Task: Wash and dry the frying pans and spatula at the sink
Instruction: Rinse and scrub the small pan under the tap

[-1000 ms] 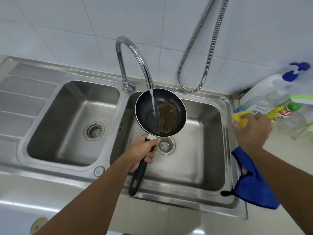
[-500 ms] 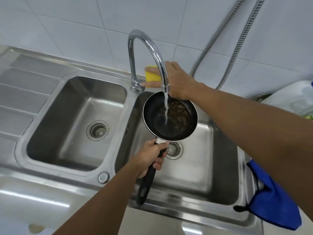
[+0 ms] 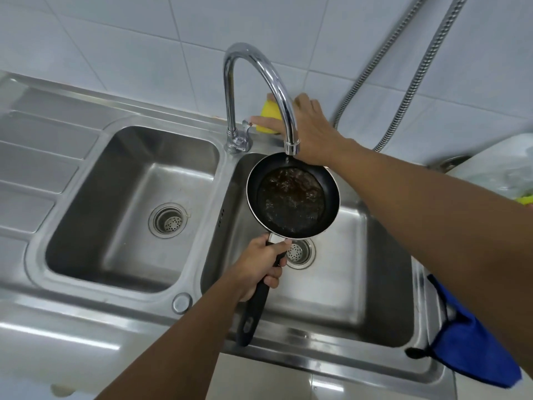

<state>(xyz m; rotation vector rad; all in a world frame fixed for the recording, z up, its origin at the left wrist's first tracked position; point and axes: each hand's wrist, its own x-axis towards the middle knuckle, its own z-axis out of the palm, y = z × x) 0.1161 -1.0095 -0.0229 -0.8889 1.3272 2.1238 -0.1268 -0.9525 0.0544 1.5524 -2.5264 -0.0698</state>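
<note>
— Steel sink [image 3: 115,327] below you. What changed?
— Flow has dropped to drips. Your right hand [image 3: 311,134], holding the sponge [image 3: 269,111], touches the tap lever [image 3: 246,125], eleven o'clock from the frying pan [image 3: 331,194]. Your left hand [image 3: 256,267] grips its handle over the right basin. It's soaked, so scrubbing looks next.
</note>
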